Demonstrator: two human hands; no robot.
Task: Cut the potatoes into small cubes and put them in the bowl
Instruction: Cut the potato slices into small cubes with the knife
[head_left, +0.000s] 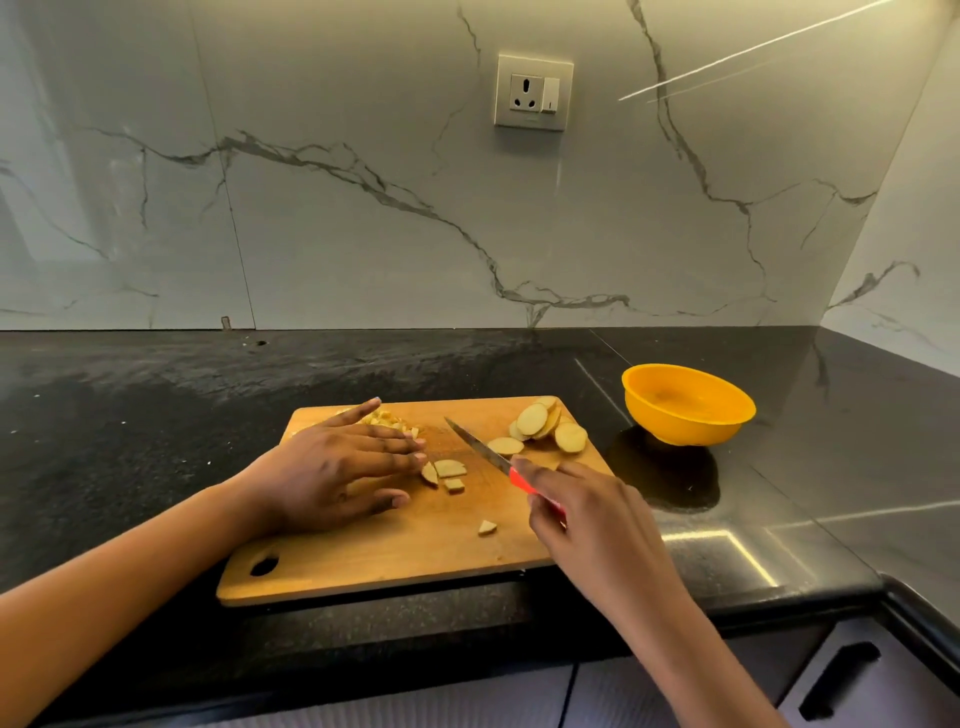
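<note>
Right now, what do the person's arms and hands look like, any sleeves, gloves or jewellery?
No sleeves show: both arms are bare to the picture's edge. The left hand and the right hand wear no gloves, and no watch, bracelet or ring is visible. One left fingernail looks pale, perhaps painted.

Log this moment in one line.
left hand flat over cutting board | right hand grips knife | potato slices not cubed | bowl empty
</note>
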